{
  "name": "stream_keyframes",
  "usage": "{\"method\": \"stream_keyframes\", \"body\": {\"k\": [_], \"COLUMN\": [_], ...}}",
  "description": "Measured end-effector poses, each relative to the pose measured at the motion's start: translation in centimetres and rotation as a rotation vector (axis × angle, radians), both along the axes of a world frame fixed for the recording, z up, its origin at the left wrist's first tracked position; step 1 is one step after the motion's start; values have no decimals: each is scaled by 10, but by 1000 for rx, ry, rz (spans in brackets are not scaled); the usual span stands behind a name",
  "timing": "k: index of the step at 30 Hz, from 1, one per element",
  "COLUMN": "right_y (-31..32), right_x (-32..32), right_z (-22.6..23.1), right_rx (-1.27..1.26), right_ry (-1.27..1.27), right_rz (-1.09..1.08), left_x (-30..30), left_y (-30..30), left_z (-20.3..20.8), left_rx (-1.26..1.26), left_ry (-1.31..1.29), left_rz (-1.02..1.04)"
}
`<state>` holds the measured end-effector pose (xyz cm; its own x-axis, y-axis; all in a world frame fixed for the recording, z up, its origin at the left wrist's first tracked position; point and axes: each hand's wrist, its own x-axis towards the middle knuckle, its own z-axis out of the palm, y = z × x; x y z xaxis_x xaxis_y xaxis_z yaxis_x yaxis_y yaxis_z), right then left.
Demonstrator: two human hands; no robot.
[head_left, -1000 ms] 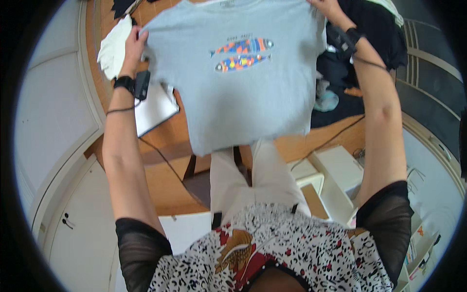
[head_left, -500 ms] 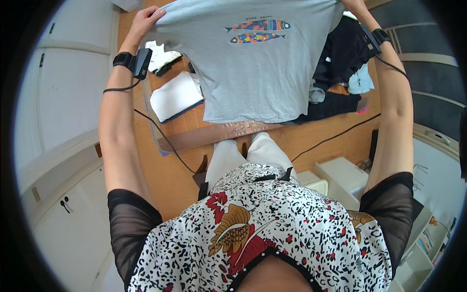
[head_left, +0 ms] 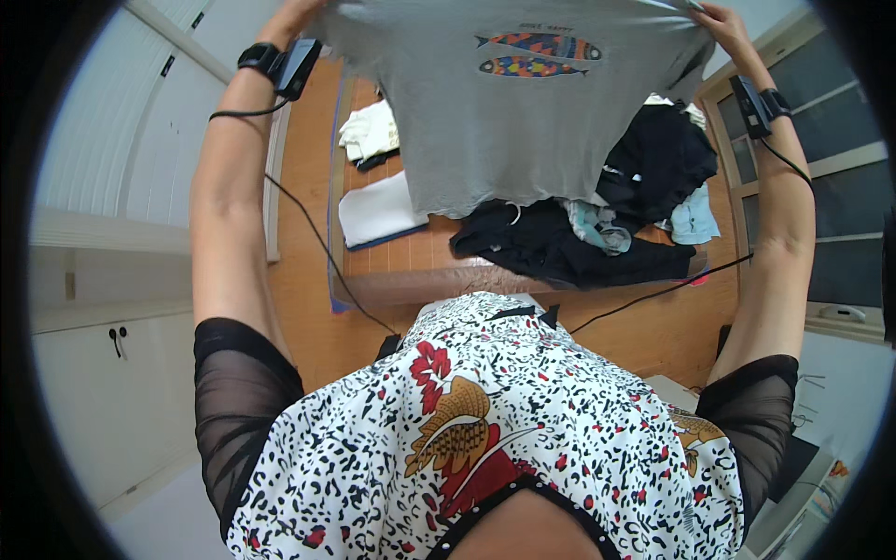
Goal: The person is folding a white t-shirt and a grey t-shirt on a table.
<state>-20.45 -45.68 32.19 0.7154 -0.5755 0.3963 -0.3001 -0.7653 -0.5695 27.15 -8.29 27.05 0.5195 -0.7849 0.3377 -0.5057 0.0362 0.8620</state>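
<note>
A grey T-shirt (head_left: 504,131) with two colourful fish printed on its chest hangs spread out in front of me. At the top left edge of the view, my left hand (head_left: 301,15) is closed on one side of the shirt, its fingertips partly cut off by the frame. My right hand (head_left: 724,24) pinches the shirt's other side at the upper right. The cloth is stretched between both hands, and its hem hangs above a low wooden surface. Part of what lies behind the shirt is hidden.
Below lie a folded white garment (head_left: 378,213), a cream cloth pile (head_left: 371,131), a black garment (head_left: 560,245), a dark clothes heap (head_left: 663,163) and a light blue garment (head_left: 694,217). Cables (head_left: 322,247) run from both wrist devices. White cabinets (head_left: 103,168) stand left.
Both hands, with the shirt stretched between them, have shifted to the right and the shirt hangs higher in view. More of the black garment beneath now shows.
</note>
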Motion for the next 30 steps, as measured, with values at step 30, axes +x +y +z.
{"method": "stream_keyframes", "body": {"k": [30], "right_y": [0], "right_x": [-12], "right_z": [18], "right_rx": [405], "right_ry": [-451], "right_rz": [-95], "left_x": [-177], "left_y": [76], "left_z": [177], "left_rx": [-227], "left_ry": [-392], "left_rz": [-968]}}
